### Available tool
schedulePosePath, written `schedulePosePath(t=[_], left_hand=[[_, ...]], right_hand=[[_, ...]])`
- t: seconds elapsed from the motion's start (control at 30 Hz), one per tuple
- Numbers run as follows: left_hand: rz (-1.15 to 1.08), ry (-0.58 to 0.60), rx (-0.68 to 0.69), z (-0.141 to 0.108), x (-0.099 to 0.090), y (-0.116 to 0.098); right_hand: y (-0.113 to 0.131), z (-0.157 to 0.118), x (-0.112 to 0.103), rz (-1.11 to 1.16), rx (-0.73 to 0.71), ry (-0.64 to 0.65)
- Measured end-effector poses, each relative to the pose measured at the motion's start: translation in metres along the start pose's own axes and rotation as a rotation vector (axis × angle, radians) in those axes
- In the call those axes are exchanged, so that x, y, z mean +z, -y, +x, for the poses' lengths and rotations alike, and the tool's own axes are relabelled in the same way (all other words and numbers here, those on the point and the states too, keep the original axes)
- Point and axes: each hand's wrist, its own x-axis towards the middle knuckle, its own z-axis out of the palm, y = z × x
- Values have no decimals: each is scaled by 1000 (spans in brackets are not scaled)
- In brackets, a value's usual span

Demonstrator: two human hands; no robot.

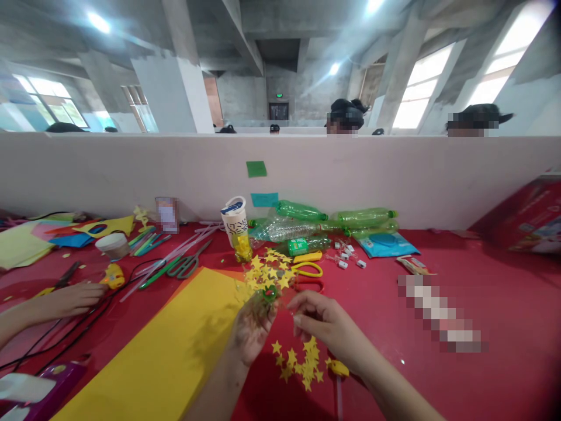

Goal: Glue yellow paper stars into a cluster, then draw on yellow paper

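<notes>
My left hand [254,330] is wrapped round a green plastic bottle top [270,294], its round neck facing me. Yellow paper stars [268,270] fan out beyond it on what look like clear strips. Just right of it, my right hand [322,318] has bent fingers drawn together; anything in them is too small to make out. Loose yellow stars [302,362] lie on the red table below the hands. A yellow glue gun [338,368] with a clear stick rests by my right wrist.
Yellow paper sheets [162,351] cover the left-centre. Behind are a paper cup [234,219], green bottles [302,210], scissors [188,263] and small white lights [346,254]. Another person's hand [72,301] touches a yellow glue gun [114,276] at left. A white partition [372,169] bounds the back.
</notes>
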Motion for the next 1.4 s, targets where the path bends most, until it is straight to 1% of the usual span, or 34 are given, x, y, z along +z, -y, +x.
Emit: schedulePosePath(t=[0.07,0.13,0.3,0.5,0.6,0.7,0.8,0.9,1.07,1.17,1.23,1.4], left_hand=[[4,-9,3,0,2,-2],[1,-21,13,0,2,-2],[-10,-28,17,0,-2,4],[0,-36,31,-2,-3,7],[24,-35,2,-2,1,4],[51,-59,-36,-2,5,1],[56,-80,-43,-3,6,2],[59,-80,-47,-4,4,4],[81,-87,-68,-4,2,7],[90,-98,-96,-2,1,8],[98,-109,-111,-1,0,8],[116,-115,-109,-2,2,8]], right_hand=[[2,-1,-1,-34,16,3],[4,-2,-2,-66,4,-14],[9,-7,-3,-282,-109,-85],[6,-7,-2,-557,-228,-148],[7,-8,-3,-618,-257,-181],[7,-10,-4,-677,-256,-232],[4,-11,-2,-804,-250,-218],[-2,-10,-1,-918,-280,-196],[-1,-8,-1,-933,-337,-142],[5,-10,-3,-895,-356,-101],[7,-11,-4,-856,-367,-96],[7,-10,-4,-808,-344,-79]])
